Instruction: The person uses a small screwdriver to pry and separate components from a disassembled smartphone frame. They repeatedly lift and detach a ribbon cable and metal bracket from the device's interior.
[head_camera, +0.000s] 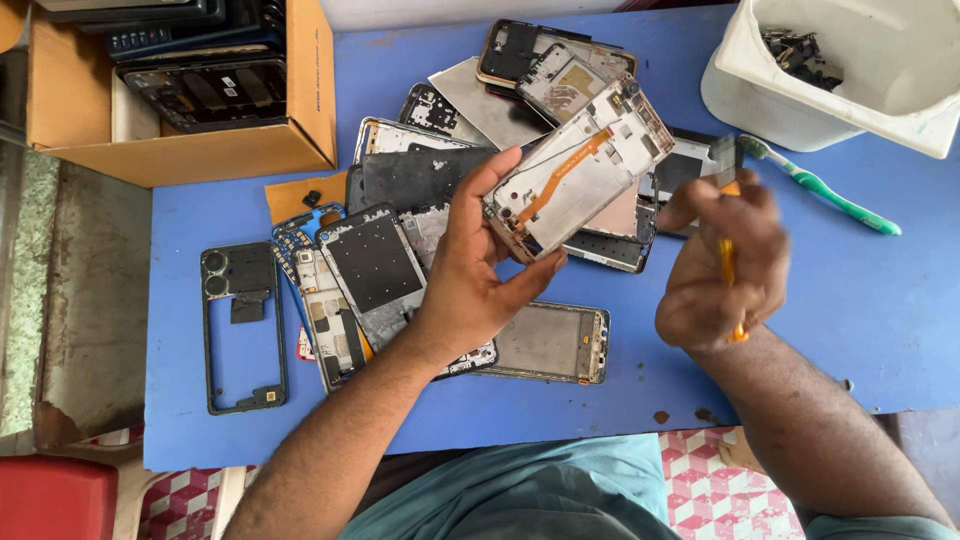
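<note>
1. The left hand (470, 270) holds an opened phone body (580, 170) above the blue table (880, 300). The thumb lies on the near edge and the fingers press the left short end, so the hand is closed around it.
2. The phone body shows its inner side, with an orange flat cable along the middle. Its long axis runs from near-left to far-right, tilted upward in the picture.
3. The right hand (725, 265) is closed around a thin orange tool (730, 290), probably a small brush or a pick. The tool stands almost straight from near to far, and its far tip is blurred.
4. The phone body lies to the left of the right hand, just beside it but not touching. The right end of the phone is the part nearest to the tool tip.
5. Under the hands there is a pile of other phone frames (375, 260) and back plates.
6. A black empty frame (243, 330) lies apart on the left side.
7. Far left stands a cardboard box (200, 150) with more parts, far right a white tub (850, 70), and a green toothbrush (825, 190) lies near the tub.
</note>
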